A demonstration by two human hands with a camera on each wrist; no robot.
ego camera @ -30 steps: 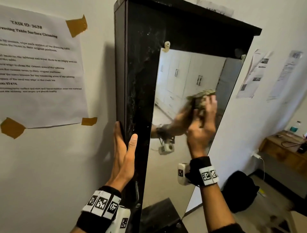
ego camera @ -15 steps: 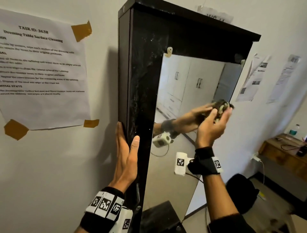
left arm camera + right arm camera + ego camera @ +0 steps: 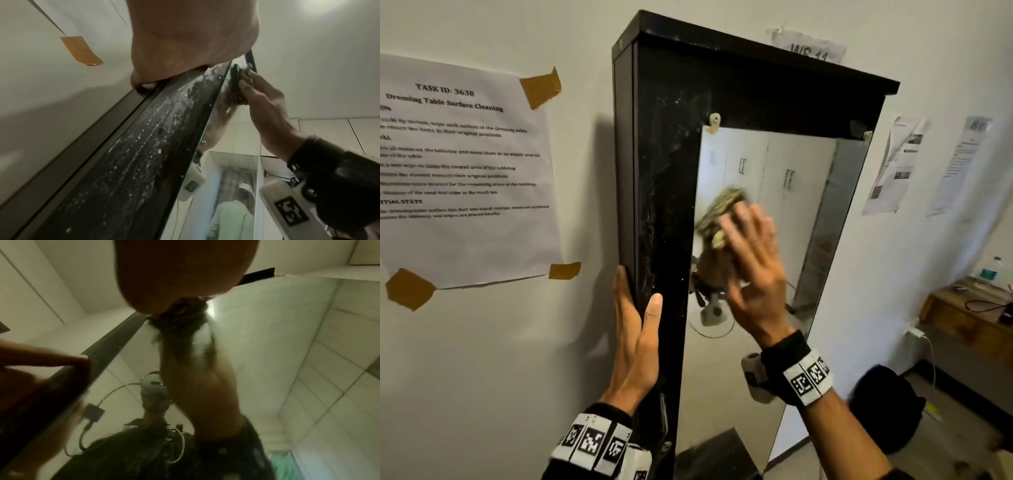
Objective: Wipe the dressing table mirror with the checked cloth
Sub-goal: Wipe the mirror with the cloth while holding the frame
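Note:
The dressing table mirror stands upright in a tall black frame against the wall. A bunched checked cloth lies on the glass near its left edge, at mid height. My right hand presses the cloth to the mirror with spread, straight fingers. My left hand braces the frame's left edge, fingers flat along the side, thumb on the front. The left wrist view shows the cloth between the right hand and the glass. The right wrist view shows the cloth dark and blurred.
White dust streaks the frame's front. A taped task sheet hangs on the wall at left, more papers at right. A wooden desk with a bottle and a black bag are at the lower right.
My right hand has swept the cloth from the mirror's right edge across to its left side, and its fingers have flattened. The left hand has stayed on the frame.

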